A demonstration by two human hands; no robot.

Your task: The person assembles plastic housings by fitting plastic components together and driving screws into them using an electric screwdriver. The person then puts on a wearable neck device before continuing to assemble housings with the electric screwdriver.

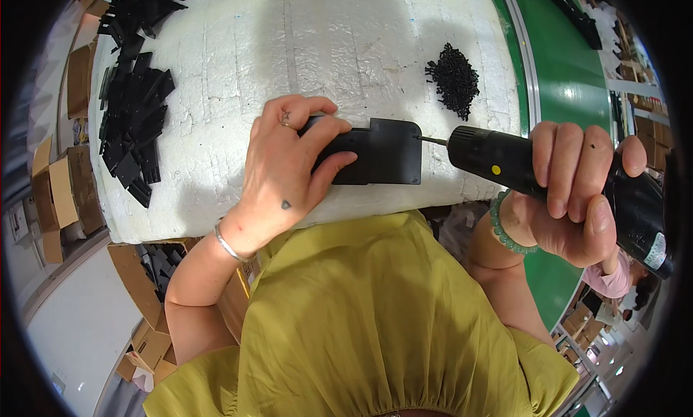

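Observation:
My left hand (292, 153) is closed around the left end of a flat black plastic part (393, 153) that lies on the white work surface (224, 77). In my right hand (577, 193) is a black electric screwdriver (494, 157) with a yellow dot on its body, held nearly level with the fingers wrapped over it. Its thin bit points left, and the tip meets the upper right corner of the black part. Whether a screw sits at the tip is too small to tell. Beyond the screwdriver lies a pile of small black screws (455, 80).
Flat black plastic pieces (137, 121) are heaped along the left side of the surface. A green conveyor belt (570, 77) with a metal rail runs along the right. Open cardboard boxes (65, 193) stand at the left, and another person's pink sleeve (610, 278) shows at the right.

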